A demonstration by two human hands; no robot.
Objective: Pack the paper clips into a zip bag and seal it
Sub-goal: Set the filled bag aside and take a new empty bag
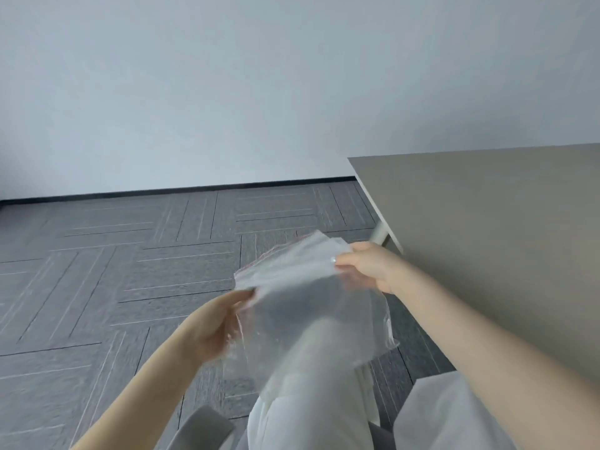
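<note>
Both hands raised in front of the body, over the lap, off the left edge of the desk (487,222); clear zip bags (308,306) held in the air between them, apparently a small stack of several, the sheets fanned slightly at the upper edge, where a faint pink strip shows; left hand (214,326) grips the stack's left side, thumb on top near the upper left corner, the other fingers hidden behind the plastic; right hand (367,267) pinches the upper right part, thumb over the front sheet, fingers beneath, partly visible through it; lower part of the bags hangs loose and crinkled over the white trousers (308,401); bags touch nothing on the desk; paper clips not visible in this view; desk top pale grey, one white leg (380,235) seen below its left edge; grey patterned carpet floor (113,271) below, plain white wall (227,92) behind; image blurred
</note>
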